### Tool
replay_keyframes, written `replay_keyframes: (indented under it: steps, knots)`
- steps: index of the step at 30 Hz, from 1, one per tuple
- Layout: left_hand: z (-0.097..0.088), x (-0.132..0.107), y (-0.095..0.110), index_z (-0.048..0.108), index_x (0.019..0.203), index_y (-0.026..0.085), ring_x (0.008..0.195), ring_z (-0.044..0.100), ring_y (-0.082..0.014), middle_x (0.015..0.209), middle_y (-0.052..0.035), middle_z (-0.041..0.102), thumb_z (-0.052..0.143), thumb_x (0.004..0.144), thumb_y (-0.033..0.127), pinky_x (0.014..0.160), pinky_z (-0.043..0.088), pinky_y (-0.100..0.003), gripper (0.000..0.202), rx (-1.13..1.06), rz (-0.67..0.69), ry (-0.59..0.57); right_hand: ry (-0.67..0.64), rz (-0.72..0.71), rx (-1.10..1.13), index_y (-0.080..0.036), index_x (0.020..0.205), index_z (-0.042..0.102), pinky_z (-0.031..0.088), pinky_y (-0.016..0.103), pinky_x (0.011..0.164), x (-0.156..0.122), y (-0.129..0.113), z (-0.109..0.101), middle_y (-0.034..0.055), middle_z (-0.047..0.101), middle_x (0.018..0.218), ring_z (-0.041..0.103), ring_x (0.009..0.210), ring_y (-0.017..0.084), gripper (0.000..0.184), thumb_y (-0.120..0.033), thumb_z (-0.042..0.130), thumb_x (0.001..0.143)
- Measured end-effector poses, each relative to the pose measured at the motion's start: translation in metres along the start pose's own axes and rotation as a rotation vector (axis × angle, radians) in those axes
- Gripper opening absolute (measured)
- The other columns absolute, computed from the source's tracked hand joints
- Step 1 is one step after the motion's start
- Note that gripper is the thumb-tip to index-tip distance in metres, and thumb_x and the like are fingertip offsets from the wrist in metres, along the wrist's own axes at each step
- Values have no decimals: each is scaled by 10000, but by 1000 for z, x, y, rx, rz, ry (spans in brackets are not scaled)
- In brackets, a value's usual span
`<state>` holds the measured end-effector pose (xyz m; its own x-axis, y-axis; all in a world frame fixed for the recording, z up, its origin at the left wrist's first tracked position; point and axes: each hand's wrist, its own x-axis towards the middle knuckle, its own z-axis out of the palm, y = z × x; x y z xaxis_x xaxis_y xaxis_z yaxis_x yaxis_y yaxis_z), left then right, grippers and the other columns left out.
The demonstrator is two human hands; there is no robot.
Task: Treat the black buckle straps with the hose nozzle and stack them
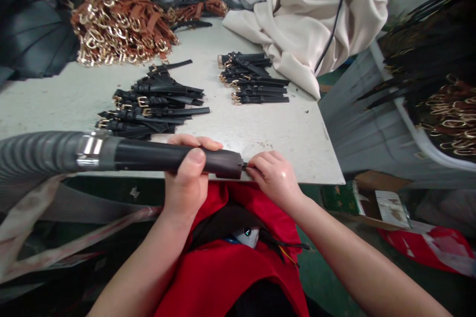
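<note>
My left hand [189, 173] is wrapped round a black hose nozzle [148, 155], which lies level along the table's front edge. A ribbed grey hose [40, 151] joins it at a metal clamp [90, 149]. At the nozzle's open end, my right hand [273, 176] pinches a small dark piece, probably a strap end; most of it is hidden by the fingers and the nozzle mouth. Beyond the nozzle lies a pile of black buckled straps [156, 99]. To its right is a neater stack of black buckled straps [256, 79].
Brown straps with gold clasps [122, 20] are heaped at the back left. Cream fabric [297, 20] covers the back right of the white table [297, 143]. A grey bin [353, 109] holding straps stands on the right, with an opened carton [379, 198] below.
</note>
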<state>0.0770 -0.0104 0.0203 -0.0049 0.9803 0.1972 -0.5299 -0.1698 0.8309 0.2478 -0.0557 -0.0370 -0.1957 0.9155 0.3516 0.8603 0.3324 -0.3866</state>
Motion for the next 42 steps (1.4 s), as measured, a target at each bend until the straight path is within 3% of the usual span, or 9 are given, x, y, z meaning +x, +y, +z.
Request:
replay_keyframes:
  steps: [4, 9, 16, 23, 29, 33, 36, 39, 42]
  knots:
    - [-2, 0, -5, 610, 781, 229, 716, 660, -164, 699, 32, 691, 749, 669, 275, 773, 542, -344, 184, 75, -18, -52, 47, -10, 65, -181, 796, 653, 444, 349, 725, -4, 4, 5, 71, 670, 813, 562, 770, 203, 192, -179, 509, 924]
    - [-24, 9, 15, 649, 732, 210, 695, 610, -141, 653, 38, 666, 738, 625, 244, 757, 547, -305, 143, 86, 6, 111, 81, -32, 160, -183, 799, 650, 442, 336, 759, -5, 8, 7, 65, 681, 852, 584, 805, 189, 196, -205, 512, 937]
    - [-10, 12, -5, 590, 757, 234, 734, 637, -141, 677, 52, 640, 735, 689, 262, 782, 544, -311, 162, 17, -50, 96, -7, 13, 177, -181, 793, 640, 436, 352, 753, -3, 11, 7, 65, 663, 840, 588, 811, 200, 157, -161, 530, 904]
    - [-27, 21, 4, 576, 759, 221, 705, 621, -116, 657, 61, 656, 745, 648, 245, 794, 534, -283, 204, -39, -89, 230, -40, 47, 166, -196, 786, 630, 429, 354, 775, -3, 10, 7, 58, 657, 851, 575, 817, 199, 174, -170, 511, 910]
    - [0, 11, -23, 568, 779, 223, 680, 647, -154, 674, 33, 691, 770, 629, 291, 664, 531, -294, 261, -54, -219, 45, -46, 39, 145, -206, 791, 611, 447, 352, 753, -4, 12, 8, 51, 659, 835, 583, 812, 204, 141, -143, 526, 884]
    - [-26, 20, 2, 574, 765, 221, 691, 654, -161, 636, 46, 671, 777, 593, 257, 696, 540, -301, 269, -91, -211, 197, 28, 48, 151, -201, 932, 611, 467, 370, 802, -10, 12, 11, 69, 668, 931, 600, 892, 217, 76, -210, 548, 890]
    - [-56, 25, 31, 599, 733, 204, 697, 631, -138, 642, 42, 661, 754, 599, 256, 765, 538, -287, 211, -92, -94, 347, 48, 133, 39, -180, 1070, 589, 459, 424, 838, -18, 15, 6, 114, 645, 1050, 584, 973, 265, 242, -306, 600, 863]
    - [-69, 20, 47, 622, 700, 213, 674, 592, -136, 632, 48, 636, 756, 563, 268, 758, 547, -291, 199, -68, -47, 437, -56, 216, -86, -191, 955, 608, 435, 419, 810, -19, 17, -4, 88, 651, 951, 585, 907, 268, 162, -309, 626, 847]
    - [-68, 13, 47, 637, 671, 248, 700, 581, -152, 634, 48, 625, 753, 549, 279, 733, 565, -285, 171, -51, -115, 488, -226, 291, -59, -204, 793, 577, 424, 343, 710, -8, 17, -12, 34, 638, 784, 587, 775, 223, 112, -248, 679, 785]
